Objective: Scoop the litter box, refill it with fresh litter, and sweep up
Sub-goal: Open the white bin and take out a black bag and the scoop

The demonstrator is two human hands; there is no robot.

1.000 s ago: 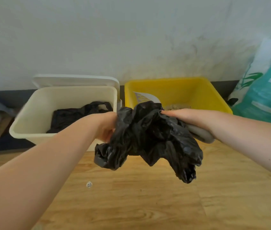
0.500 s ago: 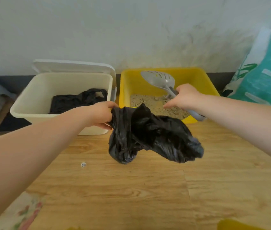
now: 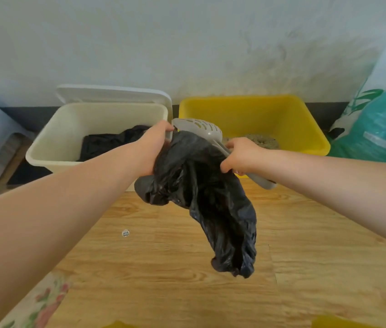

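No readable text anywhere. The teal and white bag (image 3: 381, 124) at far right has green leaf artwork and pale strips, but the lettering is too blurred to make out.

Containers:
- Yellow litter box (image 3: 253, 107) against the wall, right of centre. A patch of grey-tan litter (image 3: 263, 140) shows on its floor; the rest is hidden behind the hands.
- Cream bin (image 3: 69, 129) just left of it, white lid (image 3: 113, 94) tipped open against the wall. Crumpled black liner (image 3: 106, 143) inside.

Hands:
- Left hand (image 3: 154, 147) grips the top edge of a black trash bag (image 3: 210, 200), fingers curled into the plastic. The bag hangs crumpled in mid-air above the wood floor (image 3: 187, 292), in front of both containers.
- Right hand (image 3: 241, 155) is closed around the handle of a grey slotted scoop (image 3: 199, 127) and also pinches the bag's other edge. The scoop head sits above the bag mouth, between the two hands, over the gap between bin and litter box. Can't tell whether anything is in the scoop.

Floor: small round white object (image 3: 125, 232) lies left of the bag. Floral mat (image 3: 33, 306) at lower-left corner.
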